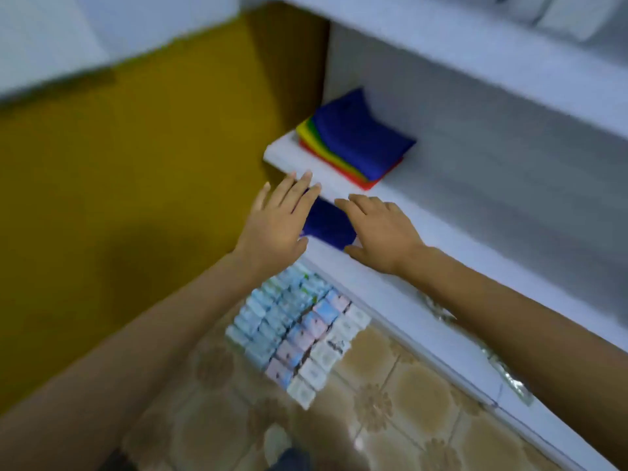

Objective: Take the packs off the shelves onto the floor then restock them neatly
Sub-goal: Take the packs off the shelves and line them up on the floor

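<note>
A dark blue pack [328, 224] lies at the left end of the lower white shelf [401, 294]. My left hand [278, 222] lies flat against the pack's left side, fingers straight. My right hand [377, 229] rests on its right side with fingers spread. On the shelf above [306, 161] sits a stack of coloured packs [353, 141], blue on top with green, yellow and red beneath. The frame is blurred by motion.
Rows of small boxed packs [295, 331] lie in a block on the tiled floor [390, 402] below the shelf. A mustard-yellow wall [136, 164] stands to the left. Crinkled silver foil [503, 368] hangs along the lower shelf's front edge at the right.
</note>
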`<state>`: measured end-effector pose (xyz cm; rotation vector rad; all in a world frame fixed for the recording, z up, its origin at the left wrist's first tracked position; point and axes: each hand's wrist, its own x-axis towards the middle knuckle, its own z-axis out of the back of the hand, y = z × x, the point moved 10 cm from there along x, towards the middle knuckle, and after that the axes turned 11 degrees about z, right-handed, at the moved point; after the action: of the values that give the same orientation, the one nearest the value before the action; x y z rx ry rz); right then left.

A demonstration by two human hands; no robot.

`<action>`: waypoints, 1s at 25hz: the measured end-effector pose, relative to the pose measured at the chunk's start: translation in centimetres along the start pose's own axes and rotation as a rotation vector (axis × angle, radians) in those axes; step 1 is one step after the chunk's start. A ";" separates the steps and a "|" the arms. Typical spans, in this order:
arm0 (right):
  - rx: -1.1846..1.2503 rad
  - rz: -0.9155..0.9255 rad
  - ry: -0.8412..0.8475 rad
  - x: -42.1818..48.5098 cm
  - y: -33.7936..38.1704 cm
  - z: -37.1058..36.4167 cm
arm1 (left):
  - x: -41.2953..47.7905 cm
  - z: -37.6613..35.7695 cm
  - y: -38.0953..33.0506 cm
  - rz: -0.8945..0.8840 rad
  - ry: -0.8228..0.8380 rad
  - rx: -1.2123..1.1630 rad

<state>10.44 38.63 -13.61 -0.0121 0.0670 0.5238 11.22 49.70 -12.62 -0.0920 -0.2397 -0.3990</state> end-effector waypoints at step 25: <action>-0.104 -0.779 -0.309 -60.1 -26.8 14.5 | -2.5 17.9 -62.4 -0.640 -0.126 -0.373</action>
<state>-27.16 -14.12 4.78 -0.0557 -0.2611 -0.2535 -19.46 -4.21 6.66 -0.4126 -0.3155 -1.0761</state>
